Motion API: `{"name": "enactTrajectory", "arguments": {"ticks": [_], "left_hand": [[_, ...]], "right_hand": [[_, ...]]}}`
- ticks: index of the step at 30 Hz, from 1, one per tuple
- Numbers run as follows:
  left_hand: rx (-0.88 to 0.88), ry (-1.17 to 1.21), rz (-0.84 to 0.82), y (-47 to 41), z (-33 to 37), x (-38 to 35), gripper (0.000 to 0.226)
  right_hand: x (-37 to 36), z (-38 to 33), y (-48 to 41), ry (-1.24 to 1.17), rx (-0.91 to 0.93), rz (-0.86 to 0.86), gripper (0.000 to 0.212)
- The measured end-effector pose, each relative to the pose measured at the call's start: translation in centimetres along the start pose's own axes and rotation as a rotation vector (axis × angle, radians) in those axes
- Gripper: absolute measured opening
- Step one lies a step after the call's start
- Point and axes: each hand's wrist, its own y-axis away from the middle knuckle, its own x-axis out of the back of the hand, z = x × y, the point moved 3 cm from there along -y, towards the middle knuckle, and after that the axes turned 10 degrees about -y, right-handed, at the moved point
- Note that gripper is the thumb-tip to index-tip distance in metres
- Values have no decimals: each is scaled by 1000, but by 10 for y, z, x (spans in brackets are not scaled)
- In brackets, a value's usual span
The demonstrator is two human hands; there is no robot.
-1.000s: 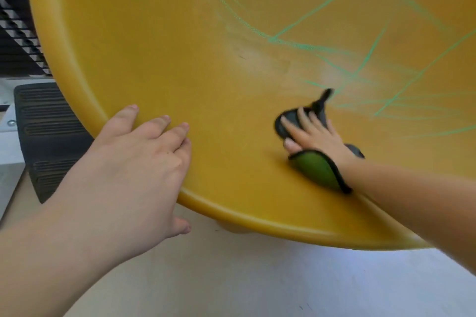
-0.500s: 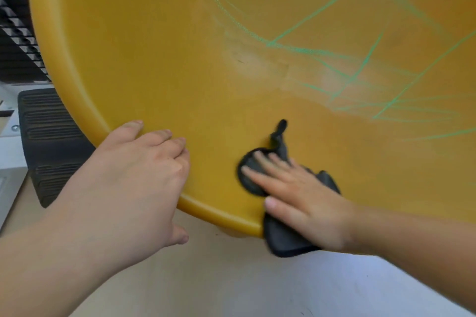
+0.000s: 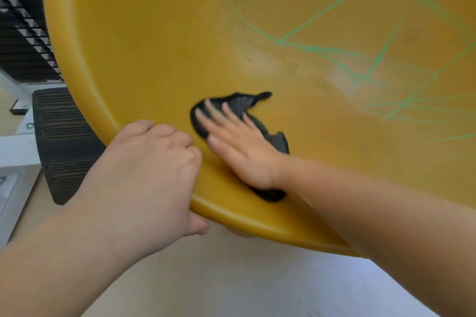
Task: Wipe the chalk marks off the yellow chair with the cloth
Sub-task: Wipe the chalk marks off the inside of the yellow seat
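A black ribbed object point(image 3: 64, 141) lies on the pale floor point(image 3: 231, 280).

The yellow chair point(image 3: 154, 46) is a deep mustard shade, its upper right crossed by thin green chalk marks point(image 3: 279, 41) with pale smears among them. The cloth point(image 3: 244, 101) on the chair is black. Left of the chair a black panel point(image 3: 61, 141) shows ribbed slots, over pale beige floor point(image 3: 231, 285).

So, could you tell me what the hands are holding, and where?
The left hand grips the yellow chair by its near rim; the right hand presses flat on the cloth.
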Motion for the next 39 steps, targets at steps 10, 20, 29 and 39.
{"name": "enactTrajectory", "arguments": {"ticks": [10,20,29,39], "left_hand": [[3,-58,-102,-1,2,0,72],[8,-83,-45,-5,6,2,78],[-84,38,44,-22,56,5,99],[-309,30,127,-61,147,31,94]], "right_hand": [[89,142,29,354,-457,192,86],[3,18,66,35,65,-154,58],[129,173,154,436,-728,38,95],[76,69,243,155,-278,-386,71]]}}
